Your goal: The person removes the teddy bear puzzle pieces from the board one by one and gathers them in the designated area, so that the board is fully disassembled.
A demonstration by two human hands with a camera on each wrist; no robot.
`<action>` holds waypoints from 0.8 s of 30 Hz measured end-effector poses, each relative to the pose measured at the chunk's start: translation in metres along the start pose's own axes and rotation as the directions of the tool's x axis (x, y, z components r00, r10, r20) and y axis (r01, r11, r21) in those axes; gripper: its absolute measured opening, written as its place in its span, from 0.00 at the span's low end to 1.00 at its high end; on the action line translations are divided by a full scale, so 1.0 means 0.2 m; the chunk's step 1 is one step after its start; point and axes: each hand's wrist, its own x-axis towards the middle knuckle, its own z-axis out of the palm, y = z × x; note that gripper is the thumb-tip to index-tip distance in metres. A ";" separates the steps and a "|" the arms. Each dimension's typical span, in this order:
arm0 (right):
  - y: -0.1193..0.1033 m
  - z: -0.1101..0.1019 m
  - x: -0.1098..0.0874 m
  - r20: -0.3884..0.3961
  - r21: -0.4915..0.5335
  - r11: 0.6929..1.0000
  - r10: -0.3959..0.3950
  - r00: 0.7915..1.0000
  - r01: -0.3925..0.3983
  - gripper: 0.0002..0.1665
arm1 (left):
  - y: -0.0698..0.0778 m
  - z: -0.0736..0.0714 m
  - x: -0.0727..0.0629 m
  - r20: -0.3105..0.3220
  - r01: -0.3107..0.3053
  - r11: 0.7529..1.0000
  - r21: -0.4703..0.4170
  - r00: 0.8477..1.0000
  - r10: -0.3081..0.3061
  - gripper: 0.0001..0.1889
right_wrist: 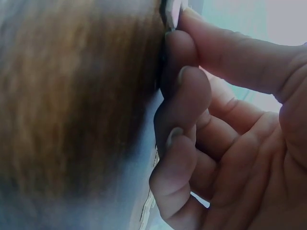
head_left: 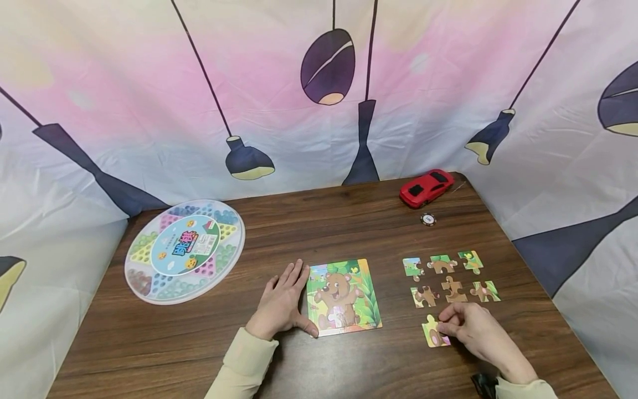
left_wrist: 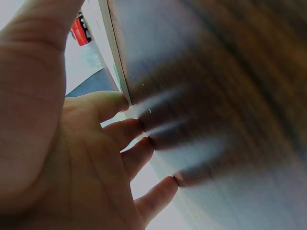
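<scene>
A square bear jigsaw puzzle board (head_left: 344, 288) lies flat on the table. My left hand (head_left: 282, 302) rests at its left edge, fingers stretched forward and thumb at the near left corner; in the left wrist view the fingertips (left_wrist: 165, 191) touch the tabletop. To the right of the board, my right hand (head_left: 476, 332) pinches a yellow-green and brown puzzle piece (head_left: 431, 334) by its right side. Only an edge of that puzzle piece (right_wrist: 173, 12) shows between thumb and forefinger in the right wrist view. Several loose pieces, one a brown piece (head_left: 453, 289), lie in two rows beyond the right hand.
A round Chinese checkers set (head_left: 185, 244) under a clear cover lies at the left. Near the far right corner sit a red toy car (head_left: 426, 188) and a poker chip (head_left: 428, 219). Patterned cloth (head_left: 279, 100) hangs behind the wooden table (head_left: 319, 221).
</scene>
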 end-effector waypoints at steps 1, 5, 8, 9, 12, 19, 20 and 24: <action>0.00 0.00 0.00 -0.001 -0.005 1.000 0.002 1.000 -0.002 0.08 | 0.00 0.00 0.00 -0.001 0.000 1.000 0.001 1.000 0.000 0.74; -0.01 0.00 0.00 -0.003 -0.013 1.000 0.020 1.000 -0.020 0.08 | 0.00 0.00 0.00 -0.001 0.001 1.000 0.002 1.000 -0.001 0.74; -0.01 -0.01 0.00 0.005 -0.005 1.000 0.022 1.000 -0.022 0.10 | 0.00 0.00 0.00 -0.001 0.000 1.000 0.000 1.000 0.000 0.74; -0.01 -0.01 0.00 0.006 0.003 1.000 0.024 1.000 -0.024 0.11 | 0.00 0.00 0.00 -0.001 -0.001 1.000 0.000 1.000 0.001 0.74; -0.04 -0.03 0.00 -0.005 0.028 1.000 0.013 1.000 -0.013 0.17 | 0.00 0.00 0.00 0.000 -0.001 1.000 -0.002 1.000 0.001 0.74; -0.23 0.00 0.05 -0.012 0.096 0.994 -0.052 0.999 0.053 0.21 | 0.00 0.00 0.00 0.008 0.006 1.000 -0.002 1.000 -0.006 0.74; -0.27 0.02 0.06 -0.005 0.097 0.993 -0.069 0.998 0.069 0.21 | 0.00 0.00 0.00 0.009 0.005 1.000 -0.004 1.000 -0.005 0.74; -0.41 0.12 0.10 -0.012 0.059 0.986 -0.153 0.988 0.153 0.18 | 0.00 0.01 0.00 0.010 0.010 1.000 -0.001 1.000 -0.010 0.74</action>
